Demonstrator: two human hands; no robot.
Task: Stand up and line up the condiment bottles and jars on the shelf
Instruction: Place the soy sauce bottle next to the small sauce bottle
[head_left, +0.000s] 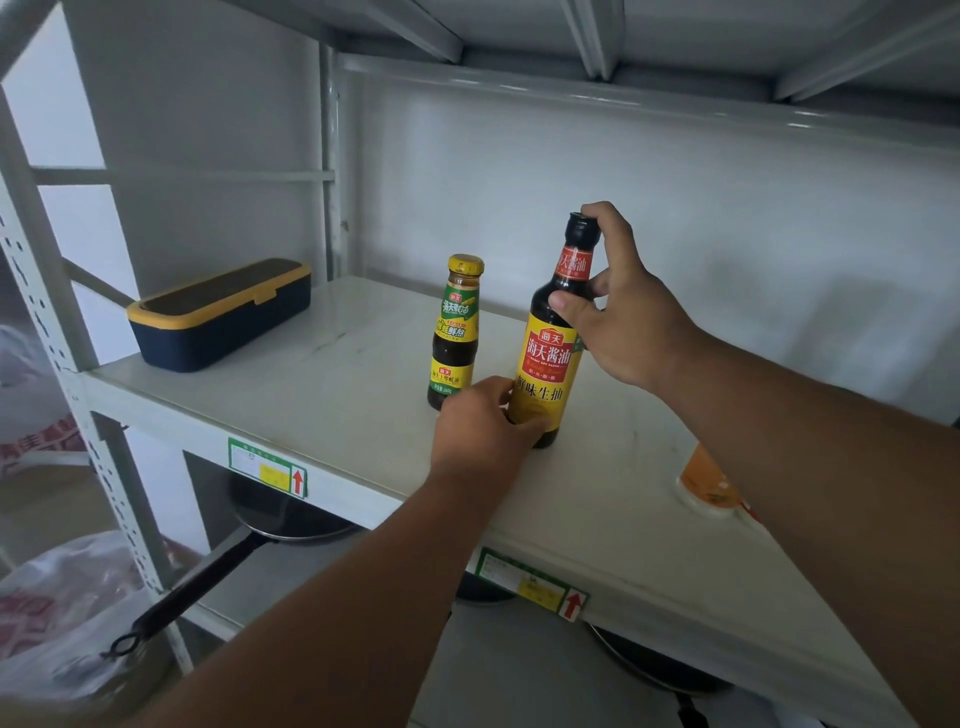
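We steady the soy sauce bottle upright beside the oyster sauce bottle, left hand gripping its base, right hand pinching its neck, to line them up.

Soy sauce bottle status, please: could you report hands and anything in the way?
Left hand grips soy sauce bottle base, right hand its neck. Bottle upright on shelf. Small bottle stands close beside it.
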